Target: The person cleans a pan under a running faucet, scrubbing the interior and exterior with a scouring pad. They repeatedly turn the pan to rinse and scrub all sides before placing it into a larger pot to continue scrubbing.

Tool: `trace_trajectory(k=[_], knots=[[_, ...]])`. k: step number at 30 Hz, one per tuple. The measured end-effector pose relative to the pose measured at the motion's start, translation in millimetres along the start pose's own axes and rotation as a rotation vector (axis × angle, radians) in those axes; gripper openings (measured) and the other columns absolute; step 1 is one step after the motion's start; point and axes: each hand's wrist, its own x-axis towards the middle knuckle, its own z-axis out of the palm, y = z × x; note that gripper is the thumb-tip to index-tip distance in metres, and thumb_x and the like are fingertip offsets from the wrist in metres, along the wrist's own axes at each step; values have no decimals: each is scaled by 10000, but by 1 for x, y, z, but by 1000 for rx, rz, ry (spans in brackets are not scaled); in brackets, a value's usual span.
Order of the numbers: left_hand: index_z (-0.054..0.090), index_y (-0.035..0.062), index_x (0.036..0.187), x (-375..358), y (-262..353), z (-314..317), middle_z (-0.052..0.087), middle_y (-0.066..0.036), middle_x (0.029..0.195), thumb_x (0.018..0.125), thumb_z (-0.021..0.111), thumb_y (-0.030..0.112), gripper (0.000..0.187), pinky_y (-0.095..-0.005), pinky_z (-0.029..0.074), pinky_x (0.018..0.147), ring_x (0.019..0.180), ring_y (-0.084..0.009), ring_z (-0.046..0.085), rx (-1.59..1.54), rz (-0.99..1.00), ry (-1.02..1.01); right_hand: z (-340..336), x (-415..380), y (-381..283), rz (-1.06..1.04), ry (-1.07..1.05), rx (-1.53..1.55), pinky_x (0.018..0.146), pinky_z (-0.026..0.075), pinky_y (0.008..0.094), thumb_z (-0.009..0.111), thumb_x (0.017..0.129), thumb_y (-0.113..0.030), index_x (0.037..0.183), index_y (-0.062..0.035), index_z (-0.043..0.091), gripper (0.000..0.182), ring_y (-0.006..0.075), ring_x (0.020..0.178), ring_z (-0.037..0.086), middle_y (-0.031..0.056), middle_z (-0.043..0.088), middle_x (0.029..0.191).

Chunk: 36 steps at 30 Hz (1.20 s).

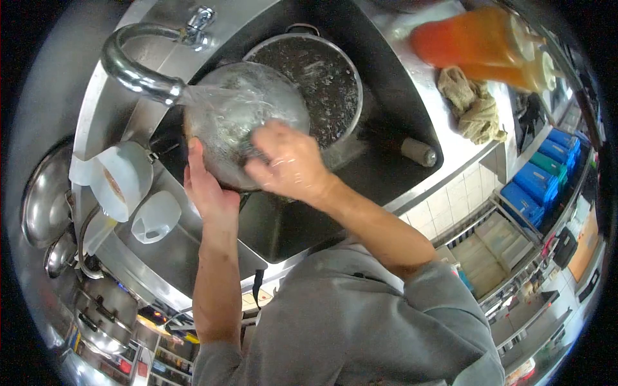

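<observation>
Water runs from the curved faucet [145, 83] onto a round metal pan [215, 96], tilted over the sink. My left hand [209, 186] grips the pan's near left rim, thumb on top. Over the pan's lower part, my right hand [286, 161] is closed and blurred by motion. Something dark and greyish shows under its fingers, too smeared to name. Behind the pan, a large round pot [328, 80] full of bubbly water stands in the sink [386, 128].
A white cylindrical object [418, 152] lies at the sink's right. Orange-filled squeeze bottles [479, 45] and a crumpled cloth [470, 106] rest on the right counter. White plastic jugs [122, 180] stand at left. Blue bins [528, 186] are farther right.
</observation>
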Motion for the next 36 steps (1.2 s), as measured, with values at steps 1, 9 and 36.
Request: trace_trajectory(k=[1, 9, 36], knots=[[577, 2, 1300, 4, -3, -2, 646, -130, 1277, 931, 773, 341, 538, -481, 539, 996, 1153, -289, 642, -13, -5, 25, -1, -3, 15, 11, -1, -34, 717, 567, 492, 687, 775, -240, 834, -52, 573, 227, 409, 812, 662, 189, 619, 853], [567, -3, 1349, 10, -5, -17, 620, -123, 1338, 983, 698, 338, 517, -461, 512, 1033, 1191, -277, 618, 37, 5, -48, 20, 16, -1, -81, 77, -55, 708, 565, 482, 690, 745, -228, 818, -59, 613, 200, 383, 807, 662, 169, 635, 825], [551, 20, 1273, -15, 36, 87, 654, -84, 1193, 988, 692, 178, 355, -426, 539, 945, 1121, -217, 640, -202, -132, -237, -79, 87, 37, 72, 104, 61, 839, 509, 478, 703, 802, -247, 980, 20, 664, 323, 433, 925, 623, 245, 630, 949]])
